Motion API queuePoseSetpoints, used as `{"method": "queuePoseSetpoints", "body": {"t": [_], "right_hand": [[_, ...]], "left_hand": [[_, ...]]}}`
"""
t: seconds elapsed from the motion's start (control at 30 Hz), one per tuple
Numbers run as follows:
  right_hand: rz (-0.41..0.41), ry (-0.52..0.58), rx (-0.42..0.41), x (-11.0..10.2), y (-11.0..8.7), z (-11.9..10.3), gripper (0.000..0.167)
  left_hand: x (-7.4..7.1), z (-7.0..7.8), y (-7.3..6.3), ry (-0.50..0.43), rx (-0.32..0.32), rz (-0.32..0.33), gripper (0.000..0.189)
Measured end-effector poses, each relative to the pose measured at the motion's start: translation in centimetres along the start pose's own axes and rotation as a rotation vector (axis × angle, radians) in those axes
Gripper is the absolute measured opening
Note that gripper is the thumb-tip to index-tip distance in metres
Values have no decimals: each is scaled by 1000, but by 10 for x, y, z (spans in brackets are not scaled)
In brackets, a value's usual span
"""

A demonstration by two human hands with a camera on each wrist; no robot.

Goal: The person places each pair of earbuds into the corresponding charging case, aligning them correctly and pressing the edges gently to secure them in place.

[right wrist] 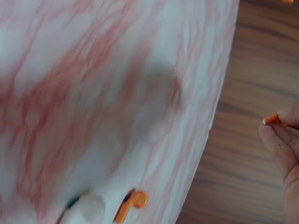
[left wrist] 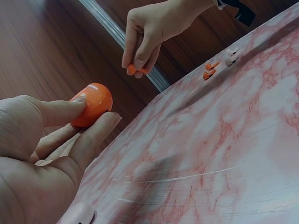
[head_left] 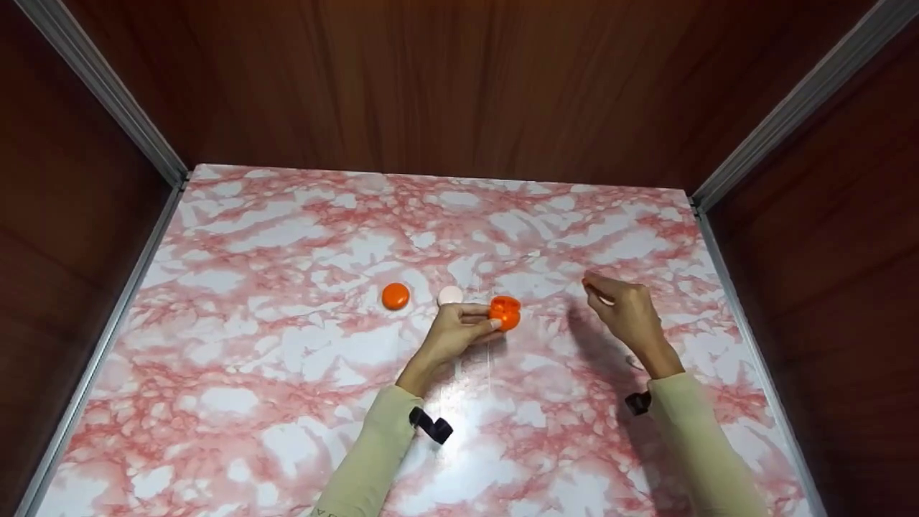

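In the head view, my left hand [head_left: 449, 336] holds an orange earbud charging case [head_left: 505, 314] above the table, its lid raised. The left wrist view shows thumb and fingers gripping the rounded orange shell from its sides. Over to the right, my right hand [head_left: 632, 316] is raised above the table and pinches an orange earbud [left wrist: 138, 70] between thumb and fingertips. The earbud's stem pokes out past the fingers in the right wrist view. The two hands are apart. Whether the held case contains anything is too small to tell.
A round orange case [head_left: 395, 296] lies left of my left hand. Beside that hand is a white case [head_left: 451, 294], partly covered by it. On the right lie orange earbuds [left wrist: 210, 73] and white earbuds [left wrist: 231, 58]. Wooden panels [head_left: 459, 86] enclose the marbled table [head_left: 287, 402].
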State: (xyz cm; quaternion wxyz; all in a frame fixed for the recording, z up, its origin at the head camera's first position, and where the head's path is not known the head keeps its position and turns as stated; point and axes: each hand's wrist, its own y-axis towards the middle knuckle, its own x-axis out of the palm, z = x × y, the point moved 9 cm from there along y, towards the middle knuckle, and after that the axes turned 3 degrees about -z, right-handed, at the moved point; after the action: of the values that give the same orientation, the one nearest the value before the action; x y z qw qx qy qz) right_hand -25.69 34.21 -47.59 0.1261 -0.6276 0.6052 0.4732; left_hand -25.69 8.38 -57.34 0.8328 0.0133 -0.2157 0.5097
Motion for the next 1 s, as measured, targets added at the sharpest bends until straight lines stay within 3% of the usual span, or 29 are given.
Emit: {"method": "queuePoseSetpoints", "body": {"t": [0.37,0.7,1.0], "right_hand": [[4,273,45,19,4,-25,34],[-13,542,104,33,8,-45,28],[-19,607,167,45,8,-54,25]], "left_hand": [[0,0,1,-4,22,-14,38],[0,1,1,-24,4,-5,37],[0,-1,2,-23,18,-5,34]]}}
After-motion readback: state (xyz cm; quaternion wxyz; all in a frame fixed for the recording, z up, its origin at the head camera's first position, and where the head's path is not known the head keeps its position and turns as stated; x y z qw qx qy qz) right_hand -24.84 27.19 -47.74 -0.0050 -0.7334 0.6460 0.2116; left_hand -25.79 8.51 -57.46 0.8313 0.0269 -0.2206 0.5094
